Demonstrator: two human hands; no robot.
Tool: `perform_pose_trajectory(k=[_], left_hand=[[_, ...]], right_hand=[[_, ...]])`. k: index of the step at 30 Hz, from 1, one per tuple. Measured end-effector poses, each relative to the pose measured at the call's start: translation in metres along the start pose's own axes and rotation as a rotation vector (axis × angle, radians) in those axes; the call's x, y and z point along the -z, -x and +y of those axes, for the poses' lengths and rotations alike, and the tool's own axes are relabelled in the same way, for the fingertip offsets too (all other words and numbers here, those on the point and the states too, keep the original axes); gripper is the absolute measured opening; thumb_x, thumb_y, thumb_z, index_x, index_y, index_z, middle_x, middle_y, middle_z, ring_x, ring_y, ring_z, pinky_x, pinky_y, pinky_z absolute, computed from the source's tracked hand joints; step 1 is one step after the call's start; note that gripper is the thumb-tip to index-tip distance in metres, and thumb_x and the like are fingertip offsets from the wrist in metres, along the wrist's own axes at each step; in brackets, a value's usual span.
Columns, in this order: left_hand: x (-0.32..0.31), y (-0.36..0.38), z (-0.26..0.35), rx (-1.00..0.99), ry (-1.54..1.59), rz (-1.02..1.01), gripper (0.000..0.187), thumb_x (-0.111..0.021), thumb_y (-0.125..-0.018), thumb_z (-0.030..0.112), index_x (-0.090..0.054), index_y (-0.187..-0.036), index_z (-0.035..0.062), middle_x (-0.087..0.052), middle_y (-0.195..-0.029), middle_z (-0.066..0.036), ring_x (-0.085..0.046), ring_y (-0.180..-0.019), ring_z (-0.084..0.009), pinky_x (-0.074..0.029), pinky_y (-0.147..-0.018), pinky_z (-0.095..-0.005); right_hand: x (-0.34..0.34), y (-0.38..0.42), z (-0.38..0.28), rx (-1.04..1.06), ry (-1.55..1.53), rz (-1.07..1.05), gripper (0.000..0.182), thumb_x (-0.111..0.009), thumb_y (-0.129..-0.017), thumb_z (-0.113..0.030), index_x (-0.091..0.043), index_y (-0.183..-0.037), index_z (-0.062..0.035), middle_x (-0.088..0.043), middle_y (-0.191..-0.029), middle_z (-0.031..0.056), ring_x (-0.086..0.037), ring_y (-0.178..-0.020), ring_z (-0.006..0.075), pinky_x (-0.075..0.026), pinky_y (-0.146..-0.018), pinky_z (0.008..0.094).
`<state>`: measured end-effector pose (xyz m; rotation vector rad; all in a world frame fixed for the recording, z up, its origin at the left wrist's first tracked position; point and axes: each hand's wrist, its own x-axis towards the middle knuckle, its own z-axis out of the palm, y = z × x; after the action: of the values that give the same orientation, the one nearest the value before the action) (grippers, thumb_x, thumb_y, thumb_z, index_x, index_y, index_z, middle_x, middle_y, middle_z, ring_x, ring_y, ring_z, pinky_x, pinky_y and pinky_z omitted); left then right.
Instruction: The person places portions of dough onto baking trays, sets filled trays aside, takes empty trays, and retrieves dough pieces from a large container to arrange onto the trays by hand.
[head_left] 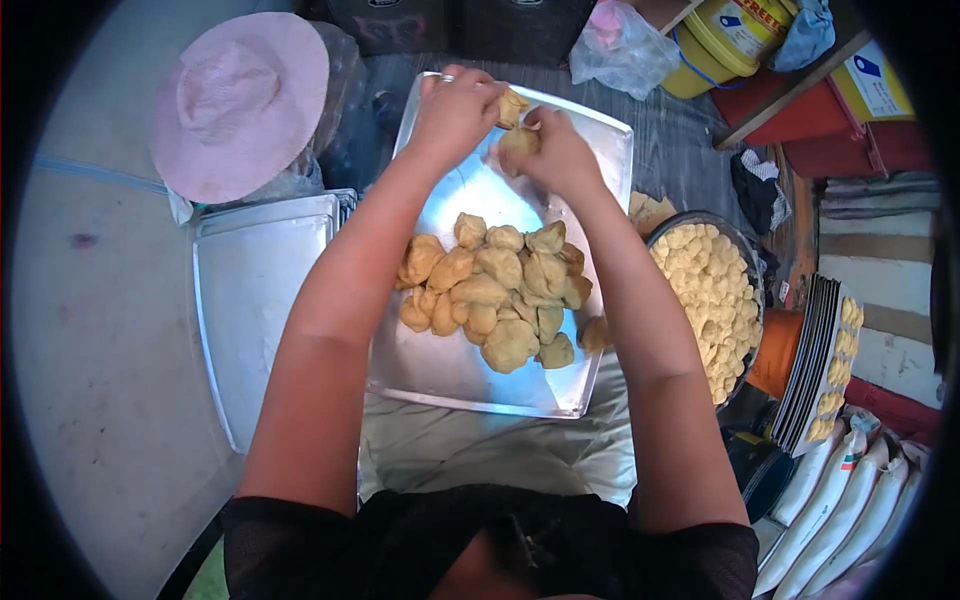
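A shiny metal tray [440, 375] lies across my lap, with a heap of tan dough pieces [480, 290] in its middle. Over the tray's far end, my left hand [458, 115] has bent fingers against one dough piece [512, 107]; a ring shows on it. Right beside it, my right hand [558, 155], slightly blurred, curls its fingers round another rounded dough piece [518, 146]. The two pieces are close together, and the undersides of both hands are hidden. A single dough lump [594, 335] sits at the tray's right edge, partly behind my right forearm.
At right stands a dark round tub [757, 290] full of small dough pieces, near a stack of trays [805, 370] with shaped dough. White sacks [835, 510] lie below. Empty metal trays [265, 300] and a pink hat [240, 100] are at left; yellow buckets [715, 50] stand upper right.
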<state>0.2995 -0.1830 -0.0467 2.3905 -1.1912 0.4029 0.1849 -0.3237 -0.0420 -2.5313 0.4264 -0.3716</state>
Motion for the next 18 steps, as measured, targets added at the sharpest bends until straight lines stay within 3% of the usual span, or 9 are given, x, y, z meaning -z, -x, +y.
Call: perform_pose_trajectory(k=[3, 4, 5, 7, 8, 10, 13, 15, 18], left_hand=[[-0.013, -0.003, 0.009, -0.055, -0.045, -0.178, 0.027, -0.066, -0.086, 0.031, -0.074, -0.108, 0.0170, -0.066, -0.118, -0.002, -0.053, -0.117, -0.0247, -0.030, -0.099, -0.0467], [-0.012, -0.004, 0.012, -0.053, -0.052, -0.200, 0.027, -0.066, -0.086, 0.031, -0.074, -0.108, 0.0171, -0.065, -0.119, -0.002, -0.053, -0.117, -0.0245, -0.030, -0.099, -0.0470], [-0.011, -0.005, 0.015, -0.049, -0.060, -0.221, 0.027, -0.066, -0.086, 0.031, -0.074, -0.108, 0.0173, -0.065, -0.121, -0.002, -0.053, -0.118, -0.0243, -0.030, -0.099, -0.0474], [-0.020, -0.003, 0.012, -0.119, -0.091, -0.065, 0.028, -0.067, -0.086, 0.030, -0.073, -0.110, 0.0174, -0.066, -0.120, -0.002, -0.053, -0.119, -0.0242, -0.030, -0.099, -0.0477], [-0.025, -0.001, 0.011, -0.154, -0.105, 0.009, 0.029, -0.067, -0.086, 0.029, -0.072, -0.111, 0.0175, -0.066, -0.119, -0.001, -0.053, -0.119, -0.0242, -0.030, -0.100, -0.0479], [-0.013, -0.007, 0.020, -0.055, -0.111, -0.220, 0.032, -0.068, -0.084, 0.027, -0.071, -0.114, 0.0174, -0.063, -0.125, -0.002, -0.051, -0.122, -0.0242, -0.029, -0.101, -0.0486], [-0.001, -0.012, 0.025, 0.026, -0.105, -0.320, 0.033, -0.068, -0.083, 0.025, -0.068, -0.115, 0.0169, -0.061, -0.128, -0.004, -0.050, -0.124, -0.0250, -0.028, -0.102, -0.0496], [-0.007, -0.011, 0.025, -0.011, -0.069, -0.177, 0.032, -0.068, -0.083, 0.025, -0.068, -0.114, 0.0166, -0.062, -0.125, -0.006, -0.052, -0.122, -0.0261, -0.028, -0.102, -0.0502], [-0.024, -0.007, 0.023, -0.163, -0.004, 0.123, 0.028, -0.065, -0.083, 0.024, -0.068, -0.110, 0.0161, -0.066, -0.115, -0.006, -0.057, -0.115, -0.0276, -0.029, -0.101, -0.0500]], right_hand=[[0.008, 0.002, 0.027, 0.080, -0.114, -0.123, 0.041, -0.083, -0.066, -0.028, -0.065, -0.091, -0.0009, -0.065, -0.091, 0.0163, -0.066, -0.088, 0.0283, -0.052, -0.078, 0.0364], [0.019, 0.000, 0.032, 0.009, -0.127, -0.104, 0.035, -0.080, -0.065, -0.016, -0.065, -0.092, -0.0004, -0.065, -0.093, 0.0156, -0.066, -0.090, 0.0273, -0.052, -0.080, 0.0359], [0.026, -0.004, 0.034, -0.145, -0.369, -0.113, 0.027, -0.076, -0.069, -0.016, -0.069, -0.093, -0.0041, -0.063, -0.100, 0.0177, -0.066, -0.088, 0.0353, -0.054, -0.079, 0.0409], [0.024, -0.004, 0.035, -0.024, -0.319, 0.134, 0.025, -0.074, -0.073, -0.015, -0.069, -0.094, -0.0029, -0.064, -0.101, 0.0181, -0.066, -0.090, 0.0356, -0.053, -0.081, 0.0414], [0.020, -0.002, 0.038, 0.074, -0.178, 0.134, 0.026, -0.074, -0.074, -0.016, -0.069, -0.096, -0.0027, -0.064, -0.104, 0.0182, -0.065, -0.091, 0.0356, -0.052, -0.083, 0.0413], [0.015, 0.003, 0.034, 0.270, 0.104, 0.136, 0.028, -0.073, -0.075, -0.017, -0.070, -0.098, -0.0023, -0.064, -0.109, 0.0182, -0.065, -0.093, 0.0355, -0.051, -0.086, 0.0412], [0.032, 0.038, -0.006, 0.065, -0.192, -0.151, 0.031, -0.073, -0.076, -0.017, -0.070, -0.103, -0.0028, -0.066, -0.108, 0.0184, -0.064, -0.097, 0.0366, -0.049, -0.090, 0.0415], [0.029, 0.060, -0.011, 0.156, -0.267, -0.737, 0.034, -0.073, -0.076, -0.017, -0.069, -0.107, -0.0024, -0.068, -0.096, 0.0155, -0.066, -0.091, 0.0311, -0.051, -0.085, 0.0392], [0.029, 0.058, 0.019, 0.089, -0.643, -0.615, 0.031, -0.072, -0.078, -0.015, -0.069, -0.106, -0.0021, -0.068, -0.085, 0.0101, -0.066, -0.081, 0.0210, -0.053, -0.075, 0.0333]])
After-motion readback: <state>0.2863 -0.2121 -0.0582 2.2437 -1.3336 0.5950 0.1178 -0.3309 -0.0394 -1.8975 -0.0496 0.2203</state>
